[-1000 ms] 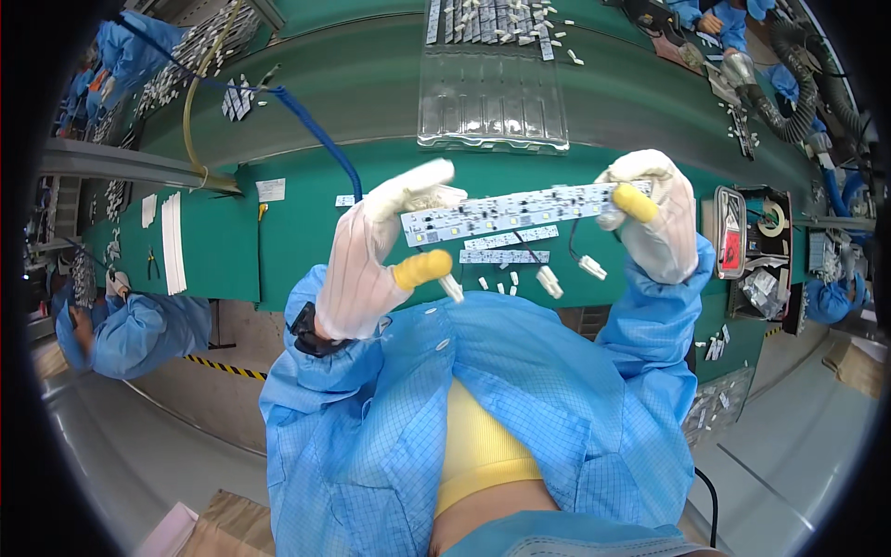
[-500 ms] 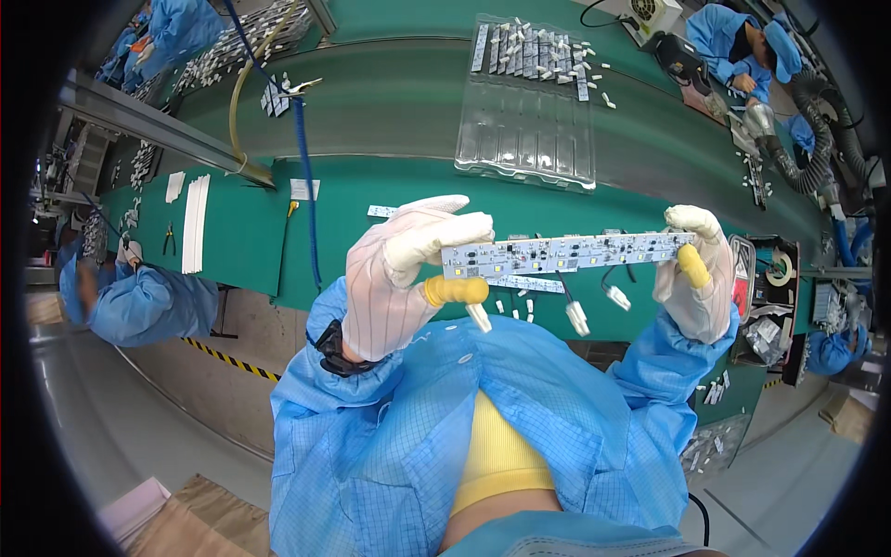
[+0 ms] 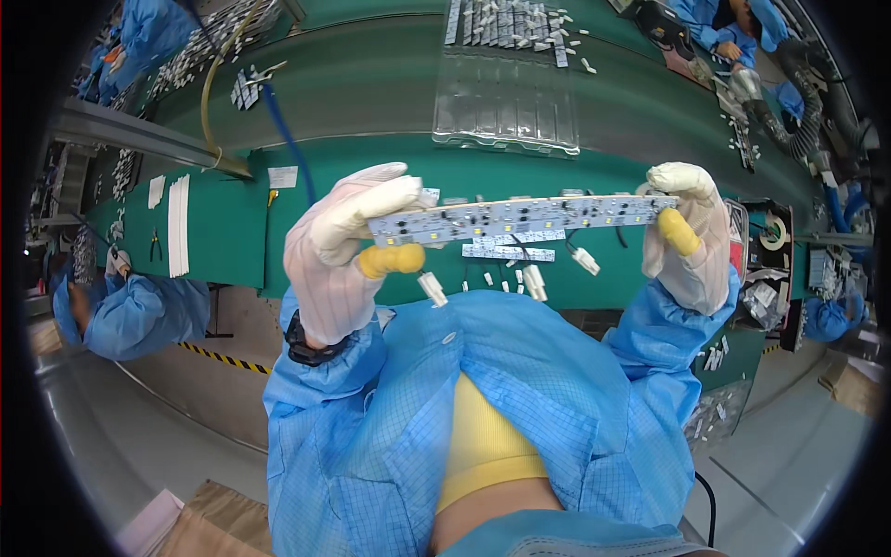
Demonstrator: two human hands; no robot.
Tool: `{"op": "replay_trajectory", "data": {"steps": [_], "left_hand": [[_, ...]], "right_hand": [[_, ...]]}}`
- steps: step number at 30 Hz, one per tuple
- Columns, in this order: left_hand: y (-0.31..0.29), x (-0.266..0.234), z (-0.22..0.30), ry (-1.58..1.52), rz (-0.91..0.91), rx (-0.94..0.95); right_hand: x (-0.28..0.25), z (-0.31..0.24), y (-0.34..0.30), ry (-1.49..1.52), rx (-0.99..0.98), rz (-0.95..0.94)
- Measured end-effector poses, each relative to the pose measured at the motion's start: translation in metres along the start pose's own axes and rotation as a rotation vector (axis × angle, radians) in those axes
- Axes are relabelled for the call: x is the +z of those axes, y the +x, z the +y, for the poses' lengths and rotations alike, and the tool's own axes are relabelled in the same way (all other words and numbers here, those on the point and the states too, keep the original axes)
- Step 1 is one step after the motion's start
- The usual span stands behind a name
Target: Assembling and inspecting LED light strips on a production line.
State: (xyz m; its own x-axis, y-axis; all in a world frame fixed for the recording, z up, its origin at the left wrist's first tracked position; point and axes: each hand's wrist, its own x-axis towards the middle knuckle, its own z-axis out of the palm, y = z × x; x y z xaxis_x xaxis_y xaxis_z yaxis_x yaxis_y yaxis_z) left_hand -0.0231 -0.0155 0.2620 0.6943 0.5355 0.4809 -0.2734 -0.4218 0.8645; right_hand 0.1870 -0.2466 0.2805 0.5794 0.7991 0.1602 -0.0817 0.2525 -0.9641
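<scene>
A long white LED circuit board (image 3: 524,219) is held up in front of me, its lower-left end slightly below the right one. My left hand (image 3: 343,232), in a striped white glove with yellow fingertip covers, pinches the left end between thumb and fingers. My right hand (image 3: 691,232), gloved likewise, grips the right end. White connectors on short wires hang from it, including a middle connector (image 3: 535,282) and a right-hand connector (image 3: 585,261). Behind and below the board, more LED strips (image 3: 509,252) lie on the green bench mat (image 3: 371,153).
Beyond the mat is a clear plastic tray (image 3: 506,111) with several boards heaped at its far end. White strips (image 3: 178,226) and pliers (image 3: 155,245) lie at the left. A blue coiled hose (image 3: 290,139) hangs nearby. Co-workers in blue sit at both sides; a tape roll (image 3: 772,238) is at right.
Both hands have carried the board a little up and to the left in view, the left hand farther. The whole bench has also shifted up and left. The grip on both ends stays.
</scene>
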Motion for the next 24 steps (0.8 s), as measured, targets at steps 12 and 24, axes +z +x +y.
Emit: {"op": "replay_trajectory", "data": {"steps": [12, 24], "left_hand": [[-0.01, -0.008, -0.012, -0.36, 0.012, -0.238], [-0.005, -0.015, -0.021, -0.409, -0.003, -0.241]], "right_hand": [[0.016, -0.014, 0.001, -0.068, 0.131, -0.018], [0.028, -0.021, 0.0, -0.146, 0.124, -0.007]]}}
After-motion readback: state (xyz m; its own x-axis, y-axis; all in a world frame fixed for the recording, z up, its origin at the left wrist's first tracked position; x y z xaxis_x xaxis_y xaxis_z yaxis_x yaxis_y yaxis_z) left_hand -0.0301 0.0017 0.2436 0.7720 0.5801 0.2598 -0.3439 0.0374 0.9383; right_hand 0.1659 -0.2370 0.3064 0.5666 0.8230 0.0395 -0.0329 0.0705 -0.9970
